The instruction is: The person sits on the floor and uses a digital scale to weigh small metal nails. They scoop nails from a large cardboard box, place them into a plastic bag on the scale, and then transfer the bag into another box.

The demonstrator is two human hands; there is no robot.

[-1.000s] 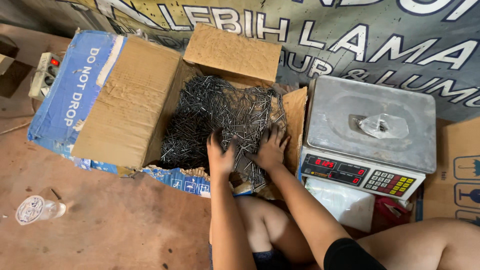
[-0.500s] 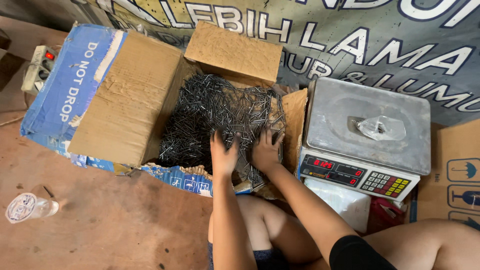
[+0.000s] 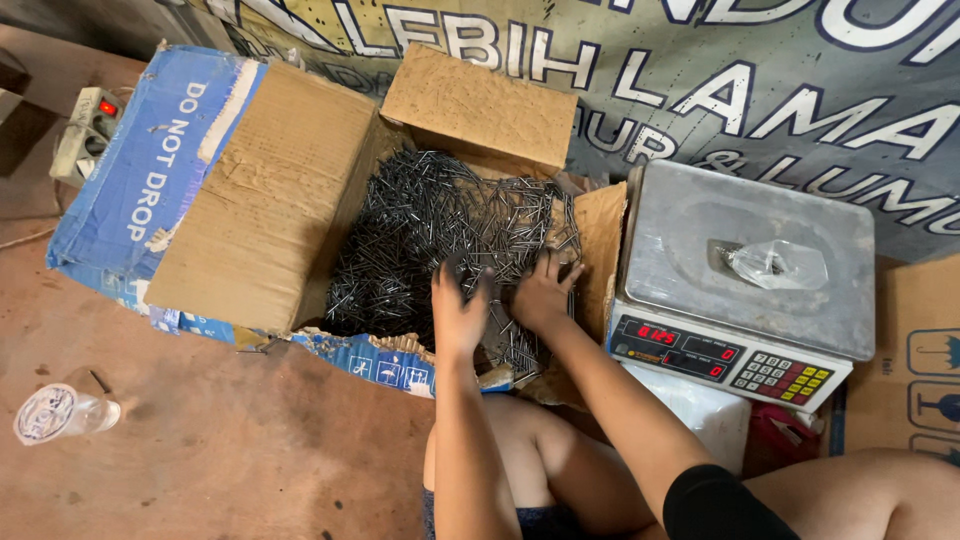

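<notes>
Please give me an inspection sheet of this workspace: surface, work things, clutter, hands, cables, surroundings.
Surface: brown floor, dusty and stained.
Work things: open cardboard box with flaps spread, holding a heap of dark nails.
Clutter: small clear plastic cup lying on the floor; crumpled clear bag on the digital scale.
Hands: left hand and right hand both spread on the nails, no closed grip.
Cables: power strip with a red light, left of the box.
Surroundings: printed banner behind.
</notes>
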